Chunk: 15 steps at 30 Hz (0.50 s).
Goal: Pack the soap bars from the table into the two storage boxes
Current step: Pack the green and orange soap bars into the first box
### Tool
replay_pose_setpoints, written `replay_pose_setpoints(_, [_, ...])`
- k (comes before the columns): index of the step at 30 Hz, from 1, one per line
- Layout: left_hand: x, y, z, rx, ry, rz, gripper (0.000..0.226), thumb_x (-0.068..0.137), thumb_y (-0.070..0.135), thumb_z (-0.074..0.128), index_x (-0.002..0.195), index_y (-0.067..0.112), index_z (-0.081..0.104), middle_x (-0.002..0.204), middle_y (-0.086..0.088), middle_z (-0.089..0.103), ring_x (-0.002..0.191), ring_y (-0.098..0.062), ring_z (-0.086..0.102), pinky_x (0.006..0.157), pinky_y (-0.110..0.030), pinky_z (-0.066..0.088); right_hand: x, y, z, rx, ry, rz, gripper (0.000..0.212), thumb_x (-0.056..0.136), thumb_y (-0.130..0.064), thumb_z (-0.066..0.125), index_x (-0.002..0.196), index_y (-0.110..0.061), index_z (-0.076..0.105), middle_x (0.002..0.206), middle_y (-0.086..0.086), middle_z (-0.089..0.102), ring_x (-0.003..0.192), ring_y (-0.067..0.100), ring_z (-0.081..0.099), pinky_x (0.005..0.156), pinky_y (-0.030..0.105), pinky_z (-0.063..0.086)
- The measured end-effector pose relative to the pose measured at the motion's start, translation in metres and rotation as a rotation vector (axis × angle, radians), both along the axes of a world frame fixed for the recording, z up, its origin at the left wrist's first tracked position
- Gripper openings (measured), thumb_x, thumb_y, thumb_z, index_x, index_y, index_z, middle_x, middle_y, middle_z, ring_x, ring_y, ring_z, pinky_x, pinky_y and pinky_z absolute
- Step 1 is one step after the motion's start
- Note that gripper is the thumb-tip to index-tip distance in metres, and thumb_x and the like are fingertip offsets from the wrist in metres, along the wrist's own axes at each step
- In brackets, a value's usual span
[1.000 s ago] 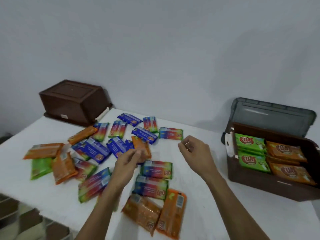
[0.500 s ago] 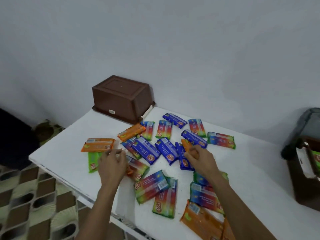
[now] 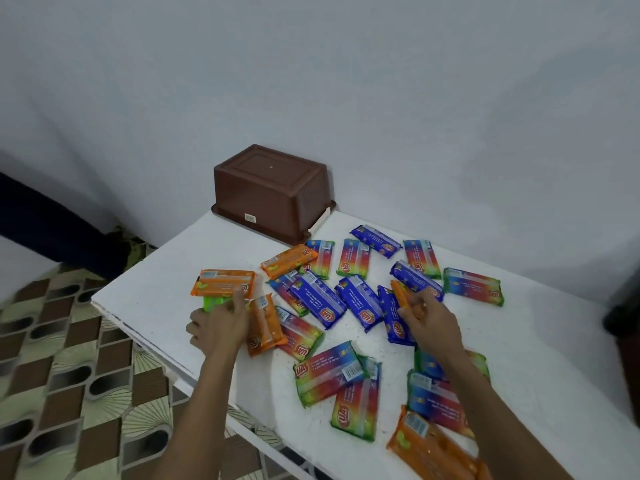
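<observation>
1. Soap bars (image 3: 329, 372) scattered on table (image 3: 156, 299) beside upturned brown box (image 3: 273, 192).
2. L hand (image 3: 218, 323) over green bar (image 3: 213, 302), grip unclear; R hand (image 3: 433, 320) pinching orange bar (image 3: 398, 292).
3. Risk: snagging overlapped blue bars (image 3: 360, 303), knocking some off edge.

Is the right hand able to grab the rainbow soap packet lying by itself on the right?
Probably yes: the rainbow-striped soap packet lies flat and uncovered, with bare white table between it and the right hand.

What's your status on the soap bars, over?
Left hand on green bar, grip unclear. Right hand pinches orange bar among blue ones. Brown box upside down, far edge.
</observation>
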<state>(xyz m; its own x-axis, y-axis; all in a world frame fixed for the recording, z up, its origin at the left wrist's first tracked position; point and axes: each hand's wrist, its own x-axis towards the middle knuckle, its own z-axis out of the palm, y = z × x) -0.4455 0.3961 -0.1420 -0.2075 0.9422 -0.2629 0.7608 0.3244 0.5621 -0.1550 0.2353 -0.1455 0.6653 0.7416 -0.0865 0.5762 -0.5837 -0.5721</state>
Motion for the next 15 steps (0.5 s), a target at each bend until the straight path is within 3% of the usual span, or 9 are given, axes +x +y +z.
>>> replay_pose_setpoints(7, [-0.006, 0.005, 0.02, 0.07, -0.248, -0.007, 0.075, 0.095, 0.065, 0.028, 0.11, 0.002, 0.066, 0.132, -0.024, 0.035, 0.121, -0.04, 0.043, 0.105, -0.043, 0.036, -0.003, -0.005, 0.005, 0.061, 0.086, -0.029, 0.023, 0.094, -0.038, 0.062, 0.108, -0.021, 0.054, 0.116, 0.009, 0.066, 0.091, 0.019, 0.06, 0.073, 0.033, 0.051])
replay_pose_setpoints(9, [-0.008, 0.007, 0.021, 0.046, -0.316, 0.008, 0.082, 0.091, 0.071, 0.025, 0.105, 0.002, 0.068, 0.128, -0.027, 0.046, 0.119, -0.041, 0.047, 0.106, -0.044, 0.037, -0.004, -0.007, 0.007, 0.072, 0.113, -0.039, 0.023, 0.094, -0.038, 0.061, 0.108, -0.02, 0.055, 0.118, 0.009, 0.066, 0.091, 0.018, 0.059, 0.071, 0.032, 0.048])
replay_pose_setpoints(11, [-0.01, 0.009, 0.02, 0.043, -0.36, 0.02, 0.086, 0.087, 0.076, 0.026, 0.098, 0.005, 0.073, 0.112, -0.021, 0.06, 0.107, -0.037, 0.054, 0.101, -0.046, 0.043, -0.004, -0.009, 0.01, 0.082, 0.133, -0.047, 0.023, 0.095, -0.037, 0.061, 0.108, -0.019, 0.056, 0.12, 0.009, 0.065, 0.09, 0.016, 0.056, 0.067, 0.029, 0.045])
replay_pose_setpoints(15, [-0.014, 0.008, 0.017, 0.103, -0.409, 0.02, 0.061, 0.09, 0.065, 0.046, 0.094, 0.011, 0.075, 0.096, -0.009, 0.063, 0.093, -0.027, 0.057, 0.088, -0.04, 0.046, 0.0, -0.012, 0.014, 0.108, 0.188, -0.075, 0.024, 0.095, -0.037, 0.061, 0.109, -0.018, 0.058, 0.125, 0.008, 0.064, 0.091, 0.015, 0.054, 0.058, 0.022, 0.041])
